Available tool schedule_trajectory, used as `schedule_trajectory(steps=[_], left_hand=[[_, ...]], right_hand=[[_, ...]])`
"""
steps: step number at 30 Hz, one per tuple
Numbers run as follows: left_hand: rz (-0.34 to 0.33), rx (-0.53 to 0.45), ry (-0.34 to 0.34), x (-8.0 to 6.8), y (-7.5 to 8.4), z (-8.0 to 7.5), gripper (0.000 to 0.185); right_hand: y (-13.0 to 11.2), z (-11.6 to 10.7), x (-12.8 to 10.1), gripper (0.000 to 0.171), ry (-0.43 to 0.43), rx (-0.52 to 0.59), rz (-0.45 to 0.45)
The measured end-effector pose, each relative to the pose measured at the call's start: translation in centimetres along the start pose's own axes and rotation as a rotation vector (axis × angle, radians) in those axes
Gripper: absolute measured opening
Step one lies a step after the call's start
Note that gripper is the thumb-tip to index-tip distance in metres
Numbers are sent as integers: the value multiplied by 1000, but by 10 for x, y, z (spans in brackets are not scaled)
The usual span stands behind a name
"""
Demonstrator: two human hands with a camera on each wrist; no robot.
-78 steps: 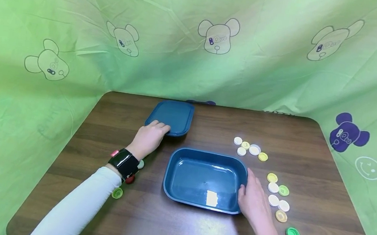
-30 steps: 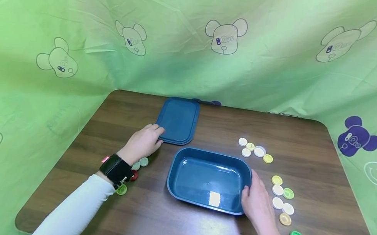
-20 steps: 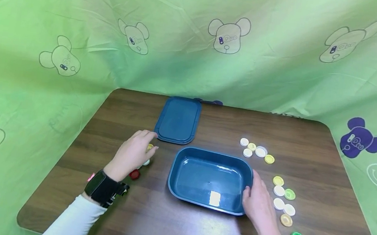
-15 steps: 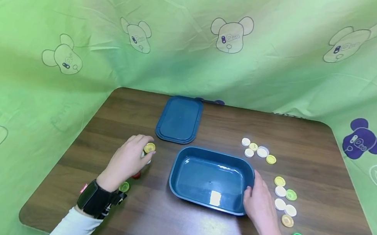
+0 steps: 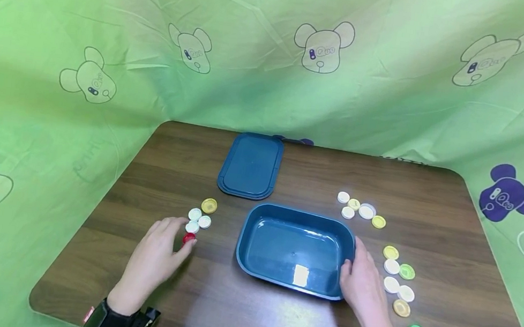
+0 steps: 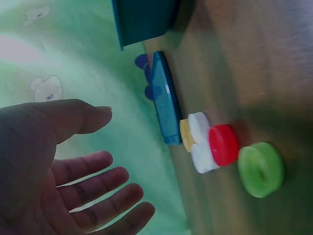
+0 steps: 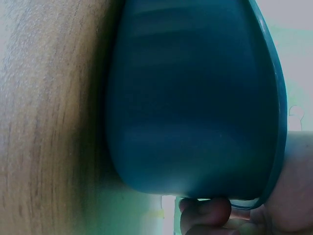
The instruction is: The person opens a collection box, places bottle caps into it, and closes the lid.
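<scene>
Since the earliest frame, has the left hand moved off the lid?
Yes. The left hand has pulled back toward the person, away from the blue lid, and hovers open by the red cap.

1. Dark wood-grain table (image 5: pixel 273 316) with rounded corners.
2. Blue tub (image 5: pixel 294 250), open side up, touching the right hand (image 5: pixel 363 294).
3. Blue lid (image 5: pixel 251 165), lying flat, well beyond the left hand (image 5: pixel 154 259).
4. Red cap (image 5: pixel 189 238), at the left hand's fingertips; three white caps (image 5: pixel 198 220) and a yellow cap (image 5: pixel 209 205) lie just beyond.
5. Scattered white, yellow and green caps (image 5: pixel 396 281), just right of the right hand.
</scene>
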State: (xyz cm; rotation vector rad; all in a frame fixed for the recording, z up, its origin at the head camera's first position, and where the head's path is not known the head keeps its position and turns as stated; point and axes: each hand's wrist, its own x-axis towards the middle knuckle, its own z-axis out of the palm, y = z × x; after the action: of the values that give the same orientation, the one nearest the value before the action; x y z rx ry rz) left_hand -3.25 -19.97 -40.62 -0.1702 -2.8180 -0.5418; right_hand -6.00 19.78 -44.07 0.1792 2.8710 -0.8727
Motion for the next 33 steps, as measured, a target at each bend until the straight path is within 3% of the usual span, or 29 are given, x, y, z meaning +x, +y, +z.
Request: schedule_trajectory(steps=[19, 24, 33], left_hand=[[-127, 38, -124, -34, -16, 24, 43], [-168, 44, -170, -37, -19, 26, 39], [-178, 47, -179, -37, -22, 29, 36]], right_hand=[[0, -2, -2, 61, -14, 19, 7], [-1, -1, -2, 60, -4, 10, 8], [-1, -1, -3, 60, 0, 9, 16]])
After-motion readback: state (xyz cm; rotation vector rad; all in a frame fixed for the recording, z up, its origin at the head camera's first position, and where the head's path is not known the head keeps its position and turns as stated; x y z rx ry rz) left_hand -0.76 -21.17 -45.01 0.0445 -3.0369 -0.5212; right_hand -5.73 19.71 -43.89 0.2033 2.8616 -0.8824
